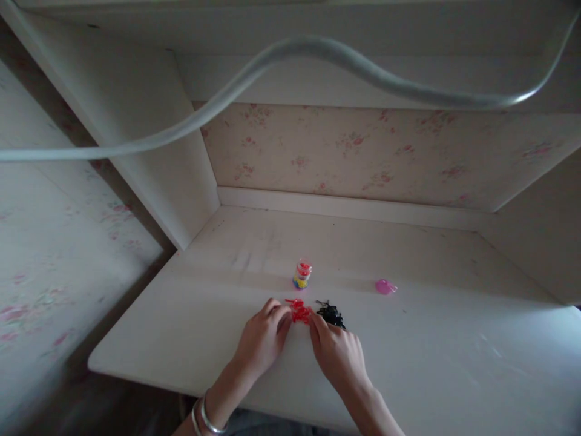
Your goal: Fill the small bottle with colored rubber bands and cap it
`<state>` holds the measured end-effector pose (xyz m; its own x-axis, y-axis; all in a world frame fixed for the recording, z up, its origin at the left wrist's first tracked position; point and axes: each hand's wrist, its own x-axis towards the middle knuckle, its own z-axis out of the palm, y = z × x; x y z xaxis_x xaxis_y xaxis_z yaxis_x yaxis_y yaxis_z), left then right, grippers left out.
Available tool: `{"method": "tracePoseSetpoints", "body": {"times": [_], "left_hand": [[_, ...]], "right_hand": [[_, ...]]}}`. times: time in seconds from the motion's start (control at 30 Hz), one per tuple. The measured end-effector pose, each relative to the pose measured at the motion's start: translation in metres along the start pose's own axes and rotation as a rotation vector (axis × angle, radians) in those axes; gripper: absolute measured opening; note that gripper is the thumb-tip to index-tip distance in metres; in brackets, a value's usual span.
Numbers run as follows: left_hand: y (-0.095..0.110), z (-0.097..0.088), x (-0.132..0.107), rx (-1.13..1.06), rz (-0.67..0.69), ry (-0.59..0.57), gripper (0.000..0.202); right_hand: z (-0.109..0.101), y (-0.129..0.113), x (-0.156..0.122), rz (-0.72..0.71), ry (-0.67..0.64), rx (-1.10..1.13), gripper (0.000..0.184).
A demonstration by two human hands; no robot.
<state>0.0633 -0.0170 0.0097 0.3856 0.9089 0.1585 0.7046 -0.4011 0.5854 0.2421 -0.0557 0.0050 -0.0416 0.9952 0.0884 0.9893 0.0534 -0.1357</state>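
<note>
On my feed, red pieces (pixel 299 311) lie just nearside of the jar (pixel 302 276), left hand (pixel 263 335) and right hand (pixel 339 352) curled at them (fingers' grip: I can't tell); I'd pinch lightly, avoiding the black pile (pixel 330 313).

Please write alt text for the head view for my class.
A person's left hand and right hand are at a small red pile on a white desk, beside a black pile; a colourful jar and pink object sit beyond.
</note>
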Motion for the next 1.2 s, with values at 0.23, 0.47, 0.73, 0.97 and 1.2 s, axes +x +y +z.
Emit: {"method": "tracePoseSetpoints", "body": {"times": [0.23, 0.47, 0.73, 0.97, 1.2], "left_hand": [[-0.003, 0.013, -0.005, 0.146, 0.015, 0.007, 0.016], [-0.006, 0.021, -0.010, 0.186, 0.042, 0.065, 0.015], [-0.005, 0.019, -0.012, 0.204, 0.069, 0.046, 0.027], [-0.007, 0.021, -0.012, 0.161, 0.029, 0.060, 0.017], [-0.009, 0.020, -0.012, 0.094, 0.014, 0.055, 0.013]], "right_hand": [[-0.011, 0.006, 0.002, 0.002, 0.089, 0.055, 0.031], [-0.035, 0.017, 0.021, 0.059, 0.155, 0.355, 0.039], [-0.078, 0.010, 0.073, 0.033, 0.373, 0.451, 0.036], [-0.071, 0.002, 0.094, -0.005, 0.308, 0.268, 0.031], [-0.078, 0.009, 0.088, 0.003, 0.399, 0.404, 0.039]]}}
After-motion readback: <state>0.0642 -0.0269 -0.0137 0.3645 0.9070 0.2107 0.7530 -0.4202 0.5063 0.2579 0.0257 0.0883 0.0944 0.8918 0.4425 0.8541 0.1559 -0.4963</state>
